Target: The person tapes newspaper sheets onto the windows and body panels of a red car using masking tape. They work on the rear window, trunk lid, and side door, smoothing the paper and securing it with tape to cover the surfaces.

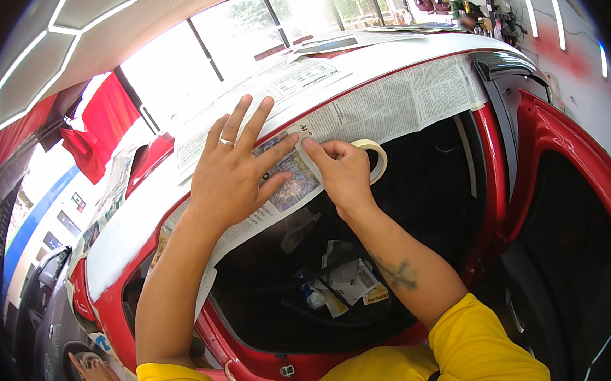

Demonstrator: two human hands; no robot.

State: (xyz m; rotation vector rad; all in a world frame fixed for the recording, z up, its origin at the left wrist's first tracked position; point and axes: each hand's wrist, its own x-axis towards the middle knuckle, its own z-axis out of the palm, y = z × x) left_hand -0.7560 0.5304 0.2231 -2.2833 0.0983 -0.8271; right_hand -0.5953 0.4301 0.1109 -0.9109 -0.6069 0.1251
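Observation:
My left hand [230, 171] lies with its fingers spread over newspaper along the edge of a red car's roof; a ring sits on one finger. Beside it my right hand [347, 175] is closed, thumb and fingertips pressed at the edge of the paper. A roll of cream masking tape [381, 162] is held in that hand, standing out past its fingers. The newspaper sheet [392, 106] runs along the red roof edge and hangs over the top of the door opening. White covers the roof panel [423, 48] above it.
The red car door [586, 146] stands open at the right. Papers and a yellow packet [377, 296] lie inside the dark cabin. More newspaper [270, 83] rests on the roof. Another person's hand [99, 378] shows at lower left, near a grey car [53, 335].

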